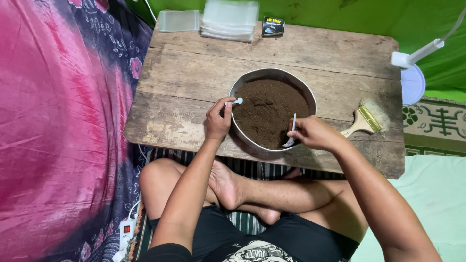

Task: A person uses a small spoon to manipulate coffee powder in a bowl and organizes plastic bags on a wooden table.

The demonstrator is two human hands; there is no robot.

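Head view: left hand pinching small white spoon, right hand gripping thin plastic pouch over metal bowl; probably handling light, flimsy, slippery, best pinched by edge.

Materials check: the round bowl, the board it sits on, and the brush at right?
Bowl: looks like metal, dull grey rim with sheen. Board: bare weathered wood, visible grain, plank seams and worn patches. Brush: pale wooden handle, brassy-looking ferrule, light bristles; bristle material unclear.

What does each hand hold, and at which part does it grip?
The left hand pinches a small white spoon by its handle. The right hand holds a small clear bag by its upper edge, over the brown powder.
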